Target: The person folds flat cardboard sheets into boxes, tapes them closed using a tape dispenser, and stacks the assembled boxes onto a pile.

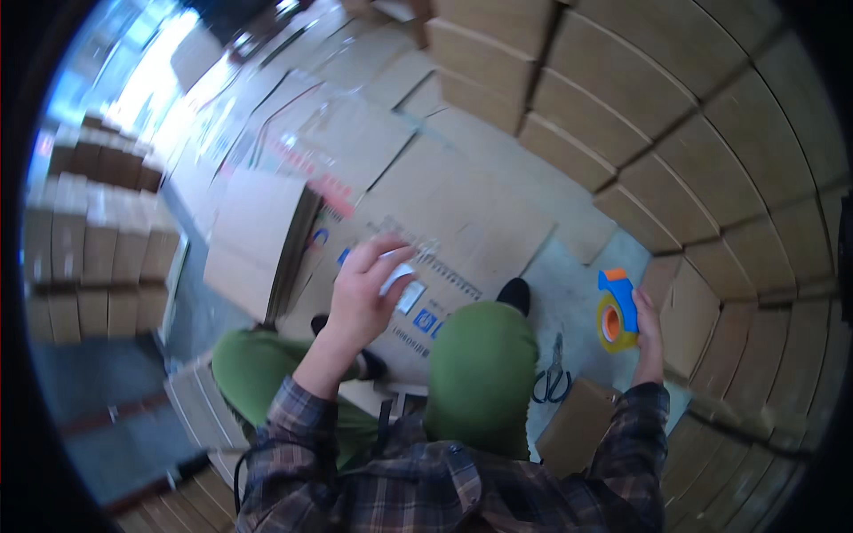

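Note:
My right hand (651, 333) grips a tape dispenser (619, 306) with a blue body, an orange end and a roll of yellowish tape on an orange core. It is held out to the right, above the floor. My left hand (362, 289) is raised over the flattened cardboard, with its fingers curled toward the thumb. A small whitish piece (397, 278) shows between thumb and fingers, too blurred to name. Black-handled scissors (554, 377) lie on the floor between my right knee and right forearm.
Printed flattened cardboard (471, 195) covers the floor ahead. A stack of folded cartons (253, 235) stands at left. Brown boxes (657, 133) are piled high along the right, and more boxes (102, 249) stand at far left. A carton (573, 431) sits beside my right forearm.

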A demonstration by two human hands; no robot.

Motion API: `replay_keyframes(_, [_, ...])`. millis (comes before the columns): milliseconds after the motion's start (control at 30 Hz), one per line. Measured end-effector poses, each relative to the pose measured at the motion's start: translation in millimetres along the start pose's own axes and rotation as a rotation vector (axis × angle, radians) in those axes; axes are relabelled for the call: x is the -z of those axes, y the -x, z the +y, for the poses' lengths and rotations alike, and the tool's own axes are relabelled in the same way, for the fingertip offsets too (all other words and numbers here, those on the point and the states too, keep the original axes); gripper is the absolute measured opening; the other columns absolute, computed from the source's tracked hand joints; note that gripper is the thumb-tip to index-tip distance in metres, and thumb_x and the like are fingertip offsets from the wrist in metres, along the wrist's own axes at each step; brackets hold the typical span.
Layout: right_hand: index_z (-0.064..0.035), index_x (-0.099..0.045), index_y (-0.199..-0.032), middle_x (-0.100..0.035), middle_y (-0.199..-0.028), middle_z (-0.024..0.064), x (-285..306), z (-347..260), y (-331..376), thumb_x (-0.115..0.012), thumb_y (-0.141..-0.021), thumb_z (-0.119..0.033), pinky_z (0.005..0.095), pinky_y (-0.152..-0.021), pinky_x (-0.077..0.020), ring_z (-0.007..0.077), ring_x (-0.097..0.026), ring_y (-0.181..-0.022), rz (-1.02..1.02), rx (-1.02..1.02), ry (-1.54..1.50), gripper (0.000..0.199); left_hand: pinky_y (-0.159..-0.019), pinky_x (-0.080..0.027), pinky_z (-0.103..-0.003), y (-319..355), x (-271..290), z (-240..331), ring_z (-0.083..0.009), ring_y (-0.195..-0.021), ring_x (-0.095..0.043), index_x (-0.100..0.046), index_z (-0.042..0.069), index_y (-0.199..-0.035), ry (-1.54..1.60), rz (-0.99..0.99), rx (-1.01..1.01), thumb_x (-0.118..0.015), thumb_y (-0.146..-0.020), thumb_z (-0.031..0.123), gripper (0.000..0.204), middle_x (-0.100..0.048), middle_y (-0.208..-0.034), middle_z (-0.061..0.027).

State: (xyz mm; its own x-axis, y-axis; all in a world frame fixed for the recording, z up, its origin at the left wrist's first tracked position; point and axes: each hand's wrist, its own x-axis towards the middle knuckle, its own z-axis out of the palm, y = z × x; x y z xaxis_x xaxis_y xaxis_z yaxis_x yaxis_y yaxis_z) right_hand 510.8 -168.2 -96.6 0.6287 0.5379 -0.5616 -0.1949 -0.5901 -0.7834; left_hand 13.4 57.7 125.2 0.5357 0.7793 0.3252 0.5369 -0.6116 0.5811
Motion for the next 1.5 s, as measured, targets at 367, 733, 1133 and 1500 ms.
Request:
replay_keyframes(367, [-0.0046, -0.040, -0.142, -0.056, -0.127, 0.0138, -79.4, -119.7, 65.8, -0.060, -0.094, -0.029, 0.0297, -0.092, -0.0466, 0.0168, -0.057, -0.110, -0.248, 0.207, 0.219, 0.057, -0.090, -0.048, -0.050, 50.4, 137.3, 120.0, -0.0231, -0.107, -0.060, -0.069, 0.010, -0.102, -0.253, 0.528, -0.493, -0.065, -0.083, 0.024, 0.023, -0.064, -0.109, -0.0109])
replay_keyframes(733, [-0.0033, -0.039, -0.143, -0.057, -0.124, 0.0144, -223.6, -228.4, 135.9, -0.061, -0.093, -0.027, 0.0286, -0.087, -0.0479, 0.0154, -0.059, -0.101, -0.419, 0.448, 0.396, 0.060, -0.088, -0.050, -0.047, 149.1, 196.0, 149.3, -0.0263, -0.106, -0.060, -0.068, 0.008, -0.102, -0.236, 0.588, 0.006, -0.065, -0.082, 0.017, 0.023, -0.064, -0.109, -0.0135])
replay_keyframes(1133, [-0.0018, -0.042, -0.140, -0.060, -0.118, 0.0107, -387.7, -302.7, 247.6, -0.060, -0.094, -0.025, 0.0262, -0.083, -0.0489, 0.0118, -0.060, -0.095, -0.679, 0.619, 0.397, 0.055, -0.086, -0.051, -0.043, 142.4, 271.7, 87.7, -0.0297, -0.105, -0.060, -0.068, 0.005, -0.102, -0.180, 0.602, 0.571, -0.066, -0.080, 0.010, 0.023, -0.064, -0.109, -0.0164])
replay_keyframes(1500, [0.0018, -0.057, -0.126, -0.066, -0.103, 0.0082, -432.7, -251.3, 244.1, -0.062, -0.093, -0.026, 0.0250, -0.078, -0.0496, 0.0095, -0.060, -0.089, -0.841, 0.524, 0.507, 0.043, -0.108, -0.036, -0.043, 312.4, 129.8, -310.9, -0.0430, -0.130, -0.038, -0.029, 0.004, -0.146, -0.109, 0.280, 1.186, -0.081, -0.070, 0.033, 0.096, -0.029, -0.145, -0.0290])
